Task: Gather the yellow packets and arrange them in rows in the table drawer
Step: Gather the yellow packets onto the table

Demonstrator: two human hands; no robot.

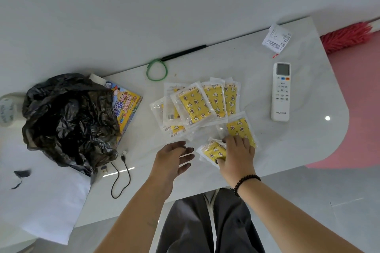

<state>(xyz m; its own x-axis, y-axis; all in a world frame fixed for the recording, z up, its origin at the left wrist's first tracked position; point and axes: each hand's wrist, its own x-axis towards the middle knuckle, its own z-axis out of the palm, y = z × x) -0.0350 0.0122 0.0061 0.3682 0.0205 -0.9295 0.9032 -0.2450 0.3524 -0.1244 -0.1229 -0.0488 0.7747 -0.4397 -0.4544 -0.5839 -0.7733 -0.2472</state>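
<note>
Remote (281,92) & bag (67,121) flank packets (195,104).

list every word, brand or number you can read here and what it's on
"KONKA": on the lower end of the white remote.
Colourful box beside the black bag: large printed characters, not clearly readable.
Receipt: print too small.
Yellow packets: a barcode and small print, unreadable.
Tape roll: lettering blurred.

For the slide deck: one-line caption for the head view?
Right hand grips yellow packets on the white table; left hand hovers open beside them.
</note>
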